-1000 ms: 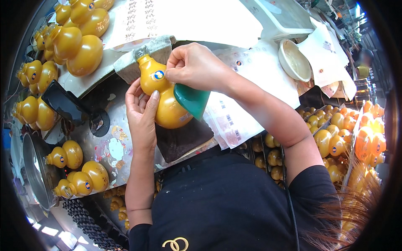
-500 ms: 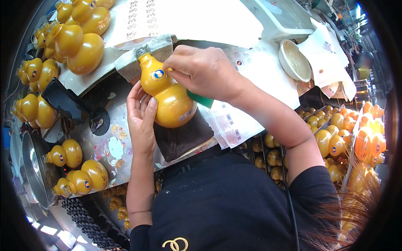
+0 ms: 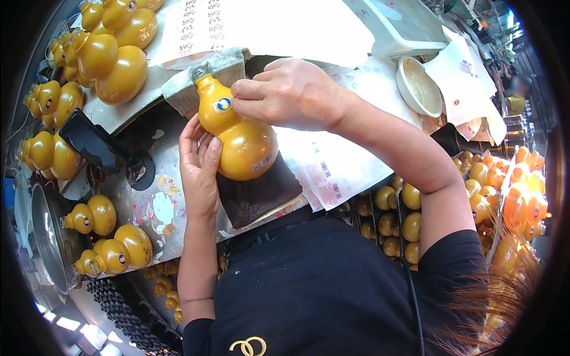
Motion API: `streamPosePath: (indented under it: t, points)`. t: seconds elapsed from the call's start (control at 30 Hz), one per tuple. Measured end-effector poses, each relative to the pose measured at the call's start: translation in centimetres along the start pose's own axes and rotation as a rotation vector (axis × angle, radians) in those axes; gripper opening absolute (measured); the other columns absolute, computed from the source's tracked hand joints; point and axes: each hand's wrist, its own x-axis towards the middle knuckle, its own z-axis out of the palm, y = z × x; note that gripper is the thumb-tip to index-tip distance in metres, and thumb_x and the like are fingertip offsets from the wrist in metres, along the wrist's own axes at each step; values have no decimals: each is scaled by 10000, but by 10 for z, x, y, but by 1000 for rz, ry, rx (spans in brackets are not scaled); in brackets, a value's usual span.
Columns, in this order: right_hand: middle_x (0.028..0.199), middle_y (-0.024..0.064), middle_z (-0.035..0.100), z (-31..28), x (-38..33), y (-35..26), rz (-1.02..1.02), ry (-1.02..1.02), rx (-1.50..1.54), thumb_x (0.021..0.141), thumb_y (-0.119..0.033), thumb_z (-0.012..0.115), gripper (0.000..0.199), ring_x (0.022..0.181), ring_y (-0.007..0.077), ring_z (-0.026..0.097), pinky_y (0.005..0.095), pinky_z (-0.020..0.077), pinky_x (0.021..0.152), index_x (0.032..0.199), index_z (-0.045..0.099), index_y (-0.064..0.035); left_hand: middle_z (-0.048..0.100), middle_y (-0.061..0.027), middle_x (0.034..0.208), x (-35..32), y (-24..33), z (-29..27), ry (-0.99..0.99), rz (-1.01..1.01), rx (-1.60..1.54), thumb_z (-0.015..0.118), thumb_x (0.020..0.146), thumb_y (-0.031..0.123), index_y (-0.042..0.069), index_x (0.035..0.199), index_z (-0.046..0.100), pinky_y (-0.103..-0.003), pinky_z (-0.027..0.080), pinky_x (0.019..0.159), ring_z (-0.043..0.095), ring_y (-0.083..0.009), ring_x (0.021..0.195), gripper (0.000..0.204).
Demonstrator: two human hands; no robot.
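Observation:
A glossy yellow gourd-shaped bottle (image 3: 246,151) with a clear neck leans tilted on the bench, its neck on a folded grey cloth (image 3: 178,89) and its lower bulb over a dark pad (image 3: 261,199). My left hand (image 3: 199,163) wraps its left side, thumb on the front near the waist. My right hand (image 3: 291,95) is closed, fingers pressed together against the right of the upper bulb, beside a round blue sticker (image 3: 223,104). Whatever its fingers may hold is hidden. A small printed label (image 3: 261,162) sits low on the bottle.
Similar yellow bottles (image 3: 122,74) stand in several places on the left, near a phone on a stand (image 3: 95,142). White printed sheets (image 3: 332,160) lie right of the pad. Further right are a white bowl (image 3: 419,86) and crates of bottles (image 3: 409,228).
My right hand has turned and shifted slightly right along the upper bulb. The flat green piece seen below it earlier is no longer visible. My left hand keeps its hold.

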Motion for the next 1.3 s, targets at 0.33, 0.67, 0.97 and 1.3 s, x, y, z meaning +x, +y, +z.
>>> streamPosePath:
  t: [0.33,0.67,0.97,1.3]
  points:
    - [904,28,620,8,-9,2,116,87,135,792,-140,689,161,681,208,675,290,549,592,926,615,-92,337,-174,1416,-11,-8,-22,-213,57,130,890,580,295,79,1509,98,-386,306,1114,375,-302,1332,1240]
    - [937,24,620,-3,0,7,-2,-43,-6,792,-104,679,176,762,208,688,307,557,632,958,625,-81,323,-179,1440,-13,-2,-12,-205,14,151,896,566,218,86,1515,73,-399,315,1116,380,-283,1330,1263]
    - [914,15,596,5,2,15,76,-11,168,793,-90,670,158,665,210,639,285,527,549,933,596,-97,281,-164,1481,-15,-9,-17,-246,112,496,832,602,62,142,1527,9,-392,349,1092,397,-280,1322,1241]
    - [800,25,631,4,-7,6,522,126,607,826,-207,721,187,697,112,613,228,488,591,936,660,-69,421,-160,1360,-24,-6,-19,-94,294,826,726,592,63,111,1523,128,-387,352,1070,461,-292,1240,1108]
